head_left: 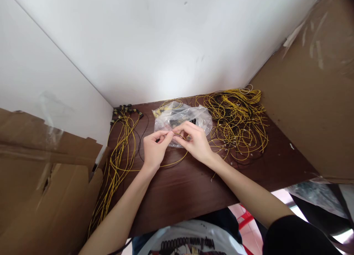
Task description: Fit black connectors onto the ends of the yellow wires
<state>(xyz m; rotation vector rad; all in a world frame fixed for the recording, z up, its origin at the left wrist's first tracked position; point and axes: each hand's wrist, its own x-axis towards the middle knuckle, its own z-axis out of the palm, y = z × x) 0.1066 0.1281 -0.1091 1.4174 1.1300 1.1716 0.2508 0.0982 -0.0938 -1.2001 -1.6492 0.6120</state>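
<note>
My left hand (pixel 155 148) and my right hand (pixel 195 140) meet over the middle of the table, fingertips pinched together. Between them runs a thin yellow wire (pixel 181 160), which loops down below my hands and off toward the left. Whatever sits at its end is hidden by my fingers. Just behind my hands lies a clear plastic bag (pixel 203 116) with small dark and yellow parts inside. On the left, a bundle of yellow wires (pixel 121 152) has black connectors (pixel 125 109) at its far end. To the right is a big tangled heap of yellow and black wires (pixel 235 118).
The brown table (pixel 182 192) is walled by a white panel (pixel 177 56) behind and cardboard on the left (pixel 55 196) and right (pixel 306 100). A printed white bag (pixel 182 231) lies below the front edge. A red stool part (pixel 246 220) shows on the floor.
</note>
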